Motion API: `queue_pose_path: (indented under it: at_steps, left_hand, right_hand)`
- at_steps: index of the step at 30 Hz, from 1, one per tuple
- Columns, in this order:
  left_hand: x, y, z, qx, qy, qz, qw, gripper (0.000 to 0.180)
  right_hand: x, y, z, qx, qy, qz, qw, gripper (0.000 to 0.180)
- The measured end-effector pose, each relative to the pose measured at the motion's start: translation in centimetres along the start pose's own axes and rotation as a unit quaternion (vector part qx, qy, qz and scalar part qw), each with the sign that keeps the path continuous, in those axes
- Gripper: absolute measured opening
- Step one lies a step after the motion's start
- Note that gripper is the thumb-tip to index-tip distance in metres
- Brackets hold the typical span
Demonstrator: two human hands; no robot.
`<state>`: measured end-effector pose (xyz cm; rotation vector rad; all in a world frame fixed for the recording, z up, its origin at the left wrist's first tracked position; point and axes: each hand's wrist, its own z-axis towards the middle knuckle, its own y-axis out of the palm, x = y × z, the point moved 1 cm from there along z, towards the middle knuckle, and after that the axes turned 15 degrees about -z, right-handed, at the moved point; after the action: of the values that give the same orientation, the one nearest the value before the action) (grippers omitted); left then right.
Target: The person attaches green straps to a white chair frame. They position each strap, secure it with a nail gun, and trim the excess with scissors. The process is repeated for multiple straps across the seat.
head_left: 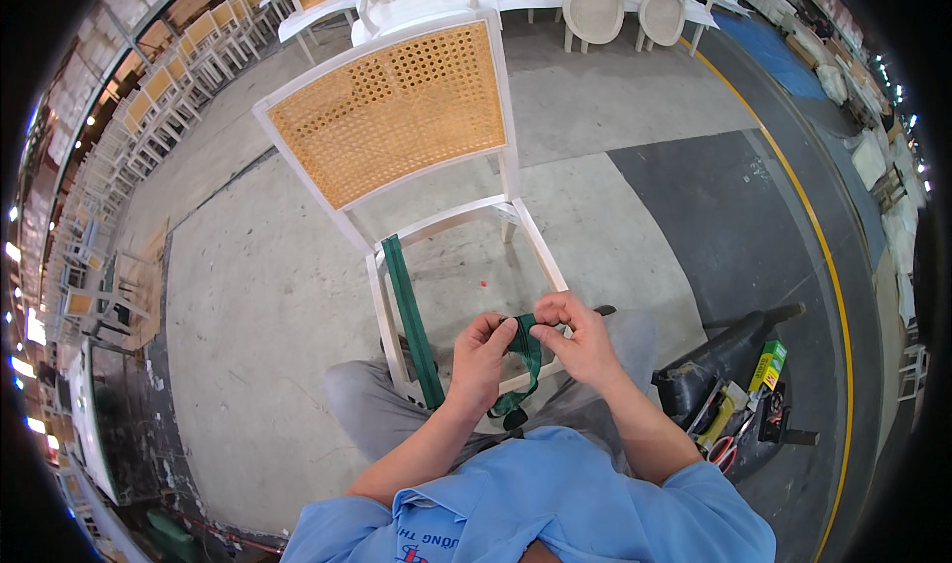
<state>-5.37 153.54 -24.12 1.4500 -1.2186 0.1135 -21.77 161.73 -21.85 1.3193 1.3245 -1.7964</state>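
Observation:
A white chair frame (521, 216) with a woven cane back (392, 112) stands in front of me, its seat opening bare. One green webbing strap (409, 310) runs across the seat frame from back rail to front rail on the left side. My left hand (481, 355) and my right hand (575, 335) both pinch a second green webbing strap (526, 350) above the front rail. Its loose end hangs down in a loop between my knees.
A black tool bag (729, 375) with scissors, a yellow tool and a green box sits on the floor at my right. Rows of white cane chairs (164, 97) line the left and far side. A yellow floor line (823, 246) curves along the right.

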Motion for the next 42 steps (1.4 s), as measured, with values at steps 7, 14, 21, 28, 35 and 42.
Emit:
queue_pose_path:
  at_steps: [7,14,21,28,35,42]
  left_hand:
    - [0.1,0.2,0.0,0.022,-0.045,-0.007,0.999,0.012]
    - [1.5,1.0,0.8,-0.001,0.073,0.241,0.968,0.020]
    - [2.7,1.1,2.6,-0.096,0.290,0.544,0.782,0.018]
    - [4.3,0.1,10.6,-0.037,0.176,0.497,0.849,0.016]
    - [5.5,-3.5,26.9,0.010,0.090,0.517,0.851,0.019]
    - [1.7,-6.1,37.8,0.091,0.092,0.601,0.789,0.019]
  right_hand:
    - [-0.4,-0.7,0.5,0.005,-0.110,-0.122,0.986,0.016]
    - [0.0,-0.9,1.6,0.018,-0.150,-0.187,0.971,0.013]
    - [1.6,-1.2,4.4,-0.024,-0.162,-0.224,0.961,0.015]
    - [7.7,3.4,5.2,-0.161,0.169,0.214,0.948,0.051]
    - [13.8,2.7,7.5,-0.081,0.282,0.176,0.940,0.049]
    - [16.7,3.3,16.3,-0.043,0.213,-0.157,0.963,0.054]
